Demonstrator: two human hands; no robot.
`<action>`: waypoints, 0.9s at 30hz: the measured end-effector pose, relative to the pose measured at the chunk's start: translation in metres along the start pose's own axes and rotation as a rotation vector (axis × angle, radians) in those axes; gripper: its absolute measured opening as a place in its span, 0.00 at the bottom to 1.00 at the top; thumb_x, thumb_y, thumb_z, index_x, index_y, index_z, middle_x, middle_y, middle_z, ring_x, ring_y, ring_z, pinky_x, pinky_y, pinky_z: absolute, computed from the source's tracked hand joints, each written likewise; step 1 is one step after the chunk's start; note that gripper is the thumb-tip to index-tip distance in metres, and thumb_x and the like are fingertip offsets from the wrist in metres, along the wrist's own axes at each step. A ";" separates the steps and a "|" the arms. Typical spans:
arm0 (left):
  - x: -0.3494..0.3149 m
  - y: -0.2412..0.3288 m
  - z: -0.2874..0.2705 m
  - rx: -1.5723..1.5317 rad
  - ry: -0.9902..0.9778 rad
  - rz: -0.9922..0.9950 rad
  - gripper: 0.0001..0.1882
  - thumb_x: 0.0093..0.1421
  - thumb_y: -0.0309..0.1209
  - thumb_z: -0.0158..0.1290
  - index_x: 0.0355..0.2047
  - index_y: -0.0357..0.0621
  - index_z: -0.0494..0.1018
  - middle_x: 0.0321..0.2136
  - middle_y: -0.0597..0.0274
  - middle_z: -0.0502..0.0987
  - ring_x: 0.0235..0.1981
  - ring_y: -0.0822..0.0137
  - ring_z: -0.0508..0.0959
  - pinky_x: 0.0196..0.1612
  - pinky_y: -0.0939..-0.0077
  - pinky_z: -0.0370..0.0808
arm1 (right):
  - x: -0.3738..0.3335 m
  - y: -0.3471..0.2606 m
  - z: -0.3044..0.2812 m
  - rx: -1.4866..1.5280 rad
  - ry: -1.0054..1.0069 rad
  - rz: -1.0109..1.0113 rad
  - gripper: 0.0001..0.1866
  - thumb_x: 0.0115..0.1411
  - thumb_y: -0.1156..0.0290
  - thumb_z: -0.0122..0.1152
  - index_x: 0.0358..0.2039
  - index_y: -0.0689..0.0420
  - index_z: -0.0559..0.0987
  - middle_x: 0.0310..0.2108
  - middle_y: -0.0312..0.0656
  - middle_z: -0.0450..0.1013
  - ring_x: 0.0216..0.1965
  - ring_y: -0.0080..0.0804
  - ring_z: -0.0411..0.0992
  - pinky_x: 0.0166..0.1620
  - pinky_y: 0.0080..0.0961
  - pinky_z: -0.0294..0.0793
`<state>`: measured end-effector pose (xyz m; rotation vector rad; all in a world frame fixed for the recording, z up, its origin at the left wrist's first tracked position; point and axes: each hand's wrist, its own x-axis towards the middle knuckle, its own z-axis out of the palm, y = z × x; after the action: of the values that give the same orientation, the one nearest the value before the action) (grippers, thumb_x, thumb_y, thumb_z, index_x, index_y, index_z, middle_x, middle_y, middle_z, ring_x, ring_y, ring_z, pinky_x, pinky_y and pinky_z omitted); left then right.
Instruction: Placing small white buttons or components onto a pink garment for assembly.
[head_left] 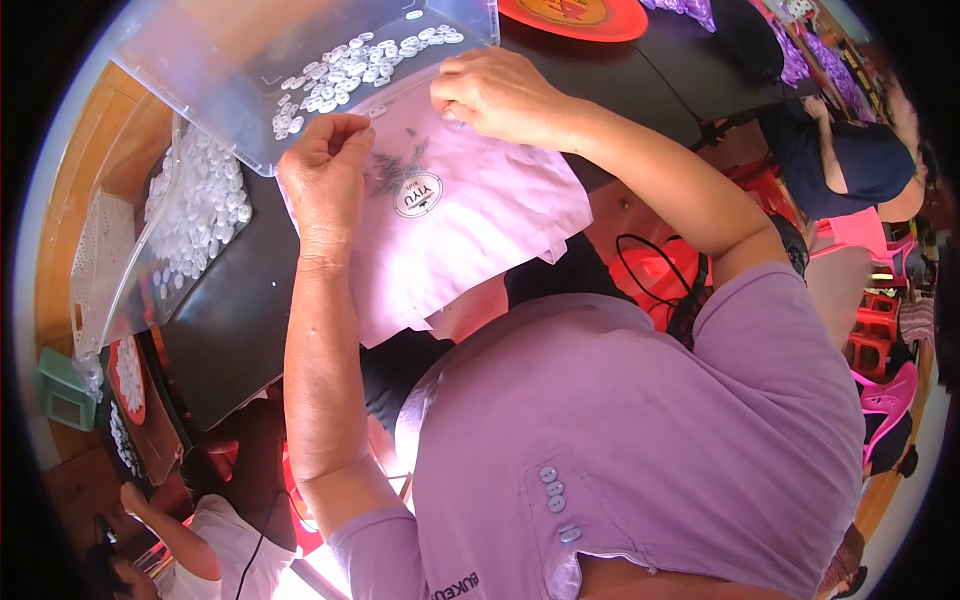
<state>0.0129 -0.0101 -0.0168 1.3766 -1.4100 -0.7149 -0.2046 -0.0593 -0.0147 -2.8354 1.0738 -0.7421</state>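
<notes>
A pink cloth point(480, 215) with a dark leafy print and a round white emblem spreads below my hands, over my lap and up against the bin. My left hand point(325, 185) is above its left side, thumb and fingers pinched together. Beside those fingertips is a small white oval piece point(377, 111). To the right, near the bin's front edge, my right hand point(505, 100) is also closed in a pinch. What either pinch holds is too small to make out. Just beyond my hands, a clear plastic bin point(215, 70) contains many small white oval pieces point(350, 70).
A clear bag of white pieces point(200, 215) lies left on the dark table point(225, 330). A red round tray point(590, 18) is at the back. A person in white point(225, 545) sits at lower left, another in dark clothes point(840, 160) at right. Red stools point(873, 325) stand farther right.
</notes>
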 end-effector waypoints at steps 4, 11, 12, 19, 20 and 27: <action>0.000 -0.001 -0.002 0.008 0.011 0.003 0.05 0.53 0.23 0.58 0.32 0.38 0.79 0.23 0.68 0.78 0.24 0.79 0.73 0.28 0.83 0.71 | 0.006 0.005 0.001 -0.038 -0.034 0.052 0.03 0.54 0.73 0.55 0.29 0.57 0.75 0.30 0.37 0.72 0.37 0.40 0.72 0.40 0.38 0.69; 0.000 0.001 -0.003 -0.002 0.059 -0.008 0.05 0.53 0.23 0.58 0.31 0.38 0.79 0.23 0.67 0.78 0.24 0.78 0.74 0.30 0.82 0.72 | -0.002 0.017 -0.002 0.014 0.035 0.065 0.04 0.53 0.74 0.55 0.30 0.56 0.76 0.31 0.37 0.73 0.36 0.41 0.73 0.37 0.38 0.70; 0.001 -0.001 -0.003 -0.011 0.066 0.011 0.05 0.53 0.23 0.58 0.31 0.38 0.79 0.23 0.68 0.77 0.23 0.79 0.72 0.28 0.83 0.70 | -0.002 0.017 -0.002 0.014 0.035 0.065 0.04 0.53 0.74 0.55 0.30 0.56 0.76 0.31 0.37 0.73 0.36 0.41 0.73 0.37 0.38 0.70; 0.001 0.006 -0.008 -0.107 0.167 -0.090 0.04 0.52 0.23 0.58 0.30 0.37 0.79 0.22 0.68 0.77 0.21 0.78 0.71 0.27 0.83 0.70 | -0.006 0.012 0.000 -0.093 0.054 0.037 0.06 0.52 0.73 0.58 0.32 0.57 0.77 0.31 0.38 0.72 0.36 0.40 0.72 0.40 0.37 0.70; 0.002 0.006 -0.008 -0.104 0.167 -0.089 0.04 0.52 0.23 0.58 0.30 0.37 0.79 0.22 0.68 0.77 0.21 0.78 0.71 0.27 0.83 0.70 | -0.007 0.012 0.000 -0.117 0.110 0.017 0.07 0.52 0.73 0.59 0.33 0.56 0.77 0.30 0.38 0.72 0.36 0.40 0.72 0.41 0.38 0.69; 0.000 0.010 -0.011 -0.201 0.225 -0.145 0.04 0.51 0.22 0.59 0.29 0.37 0.79 0.20 0.66 0.76 0.18 0.78 0.71 0.19 0.86 0.63 | -0.012 0.020 -0.006 -0.121 0.063 0.147 0.07 0.53 0.76 0.55 0.33 0.56 0.79 0.31 0.39 0.72 0.37 0.41 0.72 0.40 0.39 0.70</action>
<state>0.0188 -0.0064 -0.0038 1.3631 -1.0420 -0.7492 -0.2274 -0.0659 -0.0185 -2.8067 1.3638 -0.7844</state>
